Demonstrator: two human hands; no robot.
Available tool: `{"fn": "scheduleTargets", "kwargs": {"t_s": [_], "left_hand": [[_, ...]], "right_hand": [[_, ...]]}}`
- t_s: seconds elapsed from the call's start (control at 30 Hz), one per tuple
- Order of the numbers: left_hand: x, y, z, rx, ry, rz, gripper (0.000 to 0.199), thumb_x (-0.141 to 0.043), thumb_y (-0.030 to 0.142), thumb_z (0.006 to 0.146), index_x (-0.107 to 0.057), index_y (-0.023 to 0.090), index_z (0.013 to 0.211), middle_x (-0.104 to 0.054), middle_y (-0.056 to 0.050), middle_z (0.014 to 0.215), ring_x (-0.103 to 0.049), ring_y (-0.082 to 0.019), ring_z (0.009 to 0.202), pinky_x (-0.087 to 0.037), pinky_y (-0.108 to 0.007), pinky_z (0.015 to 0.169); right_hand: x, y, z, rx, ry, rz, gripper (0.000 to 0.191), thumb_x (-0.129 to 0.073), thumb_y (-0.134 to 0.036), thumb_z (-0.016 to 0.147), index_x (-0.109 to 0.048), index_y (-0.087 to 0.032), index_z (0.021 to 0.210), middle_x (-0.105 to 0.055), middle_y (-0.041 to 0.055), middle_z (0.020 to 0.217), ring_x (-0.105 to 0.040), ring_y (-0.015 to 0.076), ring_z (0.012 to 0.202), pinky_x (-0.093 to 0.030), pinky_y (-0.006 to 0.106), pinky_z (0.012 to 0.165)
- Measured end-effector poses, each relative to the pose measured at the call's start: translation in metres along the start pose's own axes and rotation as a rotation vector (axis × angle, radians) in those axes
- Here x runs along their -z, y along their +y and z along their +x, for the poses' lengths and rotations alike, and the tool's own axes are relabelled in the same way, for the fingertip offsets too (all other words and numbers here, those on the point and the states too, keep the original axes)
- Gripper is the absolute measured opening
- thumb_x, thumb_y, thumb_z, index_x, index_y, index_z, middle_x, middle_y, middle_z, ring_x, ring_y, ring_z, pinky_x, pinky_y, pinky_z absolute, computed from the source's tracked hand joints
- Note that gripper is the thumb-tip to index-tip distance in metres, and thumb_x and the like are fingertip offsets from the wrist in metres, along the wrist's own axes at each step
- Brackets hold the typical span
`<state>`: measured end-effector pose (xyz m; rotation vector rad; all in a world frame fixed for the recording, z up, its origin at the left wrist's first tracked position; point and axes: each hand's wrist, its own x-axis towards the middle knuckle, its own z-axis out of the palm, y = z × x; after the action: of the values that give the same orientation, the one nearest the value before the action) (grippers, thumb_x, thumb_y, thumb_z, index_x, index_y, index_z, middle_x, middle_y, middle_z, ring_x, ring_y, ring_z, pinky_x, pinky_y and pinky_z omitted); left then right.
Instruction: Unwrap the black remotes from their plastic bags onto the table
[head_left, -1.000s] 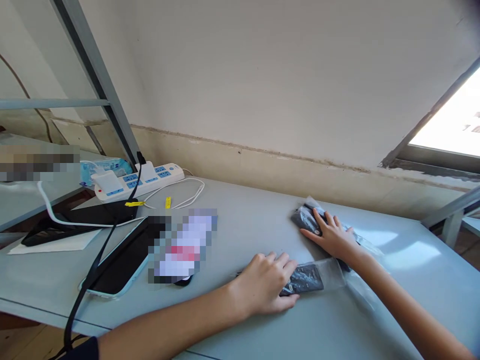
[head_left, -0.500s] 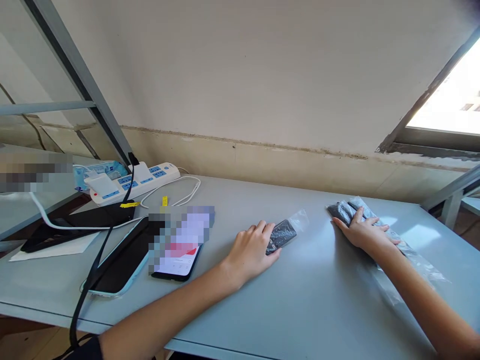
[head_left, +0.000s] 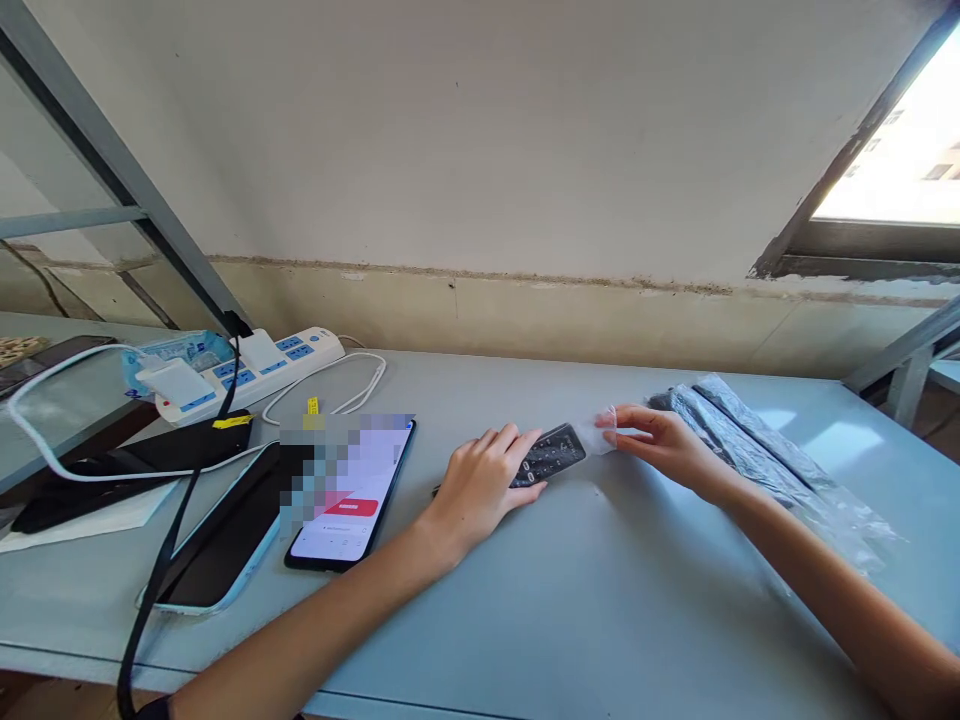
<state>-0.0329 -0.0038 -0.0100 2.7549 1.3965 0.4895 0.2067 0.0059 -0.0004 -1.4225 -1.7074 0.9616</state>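
Note:
A black remote control [head_left: 553,453] in a clear plastic bag lies in the middle of the grey table. My left hand [head_left: 484,482] grips it from above, fingers wrapped over its near part. At the bag's far right end, the clear plastic [head_left: 594,432] is pinched between the fingertips of my right hand [head_left: 660,440]. Behind and beside my right hand, dark items in clear bags [head_left: 750,450] lie side by side on the table; the plastic hides their details.
Left of my left hand lie a lit phone [head_left: 352,510] and a dark phone in a light blue case [head_left: 225,540]. A white power strip [head_left: 277,365], cables and a black strap [head_left: 161,560] are farther left. The wall [head_left: 525,320] borders the table's back.
My right hand has left the bagged items on the right and moved left to the remote's bag, closing on its end. More of the remote shows. The view has shifted slightly.

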Motion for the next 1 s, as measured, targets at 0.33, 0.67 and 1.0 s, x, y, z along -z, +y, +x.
{"fn": "scheduleTargets", "kwargs": {"t_s": [0.33,0.67,1.0], "left_hand": [[-0.008,0.005,-0.004,-0.032,0.078,-0.126,0.046,-0.057,0.027,0.087,-0.046,0.020,0.131,-0.059,-0.003,0.099,-0.063,-0.014,0.076,-0.053,-0.027,0.070],[-0.007,0.009,-0.004,-0.080,0.070,-0.119,0.051,-0.069,0.024,0.078,-0.052,0.021,0.125,-0.058,-0.002,0.095,-0.063,-0.016,0.076,-0.053,-0.029,0.070],[-0.006,0.001,0.000,0.093,0.000,-0.038,0.025,-0.058,0.019,0.085,-0.056,0.019,0.110,-0.057,-0.002,0.098,-0.061,-0.013,0.072,-0.050,-0.024,0.061]], "right_hand": [[-0.003,-0.018,-0.008,-0.152,-0.116,0.064,0.054,-0.062,-0.068,0.063,-0.074,-0.019,0.083,-0.068,0.0079,0.087,-0.058,0.0192,0.080,-0.051,0.028,0.058],[-0.008,-0.023,-0.011,-0.260,-0.165,0.064,0.050,-0.072,-0.059,0.055,-0.070,-0.018,0.083,-0.062,0.0036,0.074,-0.053,0.0137,0.065,-0.046,0.024,0.047],[0.020,-0.004,0.005,-0.118,0.478,0.446,0.033,-0.063,-0.057,0.065,-0.052,-0.026,0.066,-0.054,-0.0007,0.063,-0.047,0.0126,0.050,-0.036,0.024,0.036]]}}
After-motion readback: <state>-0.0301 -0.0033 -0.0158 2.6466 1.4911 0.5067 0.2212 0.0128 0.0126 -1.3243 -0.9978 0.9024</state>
